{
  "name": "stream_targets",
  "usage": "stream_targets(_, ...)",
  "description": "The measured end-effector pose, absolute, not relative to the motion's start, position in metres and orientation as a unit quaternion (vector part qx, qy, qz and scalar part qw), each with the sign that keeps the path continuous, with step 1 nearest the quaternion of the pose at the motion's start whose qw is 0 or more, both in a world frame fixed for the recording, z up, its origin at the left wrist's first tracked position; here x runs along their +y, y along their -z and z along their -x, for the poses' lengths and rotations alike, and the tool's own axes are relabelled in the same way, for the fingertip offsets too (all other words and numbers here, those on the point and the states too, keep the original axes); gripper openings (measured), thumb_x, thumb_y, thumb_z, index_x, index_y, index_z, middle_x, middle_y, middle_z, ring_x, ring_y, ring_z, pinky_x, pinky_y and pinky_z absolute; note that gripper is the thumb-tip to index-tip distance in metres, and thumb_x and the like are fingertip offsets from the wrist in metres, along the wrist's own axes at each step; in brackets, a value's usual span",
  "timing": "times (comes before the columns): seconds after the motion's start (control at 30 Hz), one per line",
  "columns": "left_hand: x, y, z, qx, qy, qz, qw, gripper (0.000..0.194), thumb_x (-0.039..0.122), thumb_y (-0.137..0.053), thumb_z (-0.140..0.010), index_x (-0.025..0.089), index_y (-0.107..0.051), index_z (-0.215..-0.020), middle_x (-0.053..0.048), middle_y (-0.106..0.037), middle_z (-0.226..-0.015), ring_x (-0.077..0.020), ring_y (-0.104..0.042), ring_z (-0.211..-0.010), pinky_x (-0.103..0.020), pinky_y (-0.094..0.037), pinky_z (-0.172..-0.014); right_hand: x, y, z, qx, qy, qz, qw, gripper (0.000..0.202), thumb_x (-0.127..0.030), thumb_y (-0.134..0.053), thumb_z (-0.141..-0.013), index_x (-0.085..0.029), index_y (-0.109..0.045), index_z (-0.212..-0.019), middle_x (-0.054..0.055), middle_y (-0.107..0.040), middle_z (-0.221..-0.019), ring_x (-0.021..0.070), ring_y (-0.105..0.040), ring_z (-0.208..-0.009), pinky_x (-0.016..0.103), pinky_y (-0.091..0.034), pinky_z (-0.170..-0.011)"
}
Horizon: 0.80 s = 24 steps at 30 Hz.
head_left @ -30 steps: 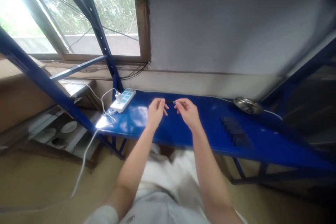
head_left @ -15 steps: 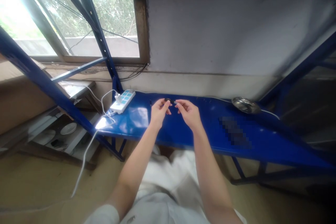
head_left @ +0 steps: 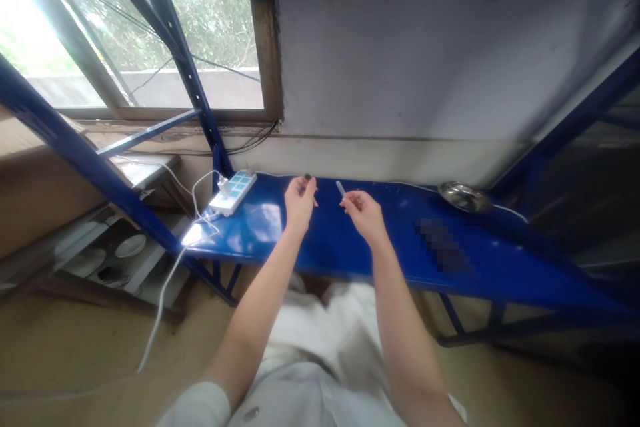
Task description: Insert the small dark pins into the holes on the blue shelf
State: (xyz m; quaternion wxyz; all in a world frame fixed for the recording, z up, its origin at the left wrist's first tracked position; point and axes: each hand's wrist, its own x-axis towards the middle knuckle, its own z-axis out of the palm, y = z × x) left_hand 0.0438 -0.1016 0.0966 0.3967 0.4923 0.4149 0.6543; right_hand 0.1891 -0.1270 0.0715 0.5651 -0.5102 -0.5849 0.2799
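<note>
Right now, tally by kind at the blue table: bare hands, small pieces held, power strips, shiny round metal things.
Bare hands: 2 (left hand, right hand)
Small pieces held: 2 (dark piece, pale piece)
Power strips: 1 (white power strip)
Shiny round metal things: 1 (metal thing)
Total: 6

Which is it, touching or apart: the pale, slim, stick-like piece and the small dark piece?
Apart: the head view shows a plain gap, with glossy blue tabletop visible between the dark piece and the pale piece.
</note>
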Motion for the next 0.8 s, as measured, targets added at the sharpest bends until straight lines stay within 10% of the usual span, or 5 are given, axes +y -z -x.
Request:
stream_targets(0.27, -0.086, -0.069, -0.067, 0.455, -0.550, -0.594, 0.369, 0.018, 0.033, -0.055, -0.077, 0.016, -0.053, -0.083, 0.000, -0.057, -0.079, -0.0034, -0.048, -0.046, -0.017, -0.040, -0.044, -0.113, -0.054, -0.216, -0.438, -0.286, 0.583, 0.622, 0.027, -0.036, -0.064, -0.065, -0.016, -0.059, -0.082, 0.003, -0.061, -0.079, 0.0131, -0.056, -0.071, 0.029, -0.046, -0.070)
stream_targets(0.8, -0.047, 0.009, -0.114, 0.562, -0.289, -0.723, 0.280, 0.012, 0.025, -0.057, -0.075, 0.016, -0.062, -0.082, -0.004, -0.066, -0.080, -0.0142, -0.060, -0.072, -0.024, -0.044, -0.064, -0.085, 0.009, -0.244, -0.496, -0.191, 0.767, 0.359, 0.011, -0.021, -0.056, -0.068, -0.016, -0.060, -0.076, 0.006, -0.066, -0.078, 0.0156, -0.061, -0.073, 0.023, -0.043, -0.065)
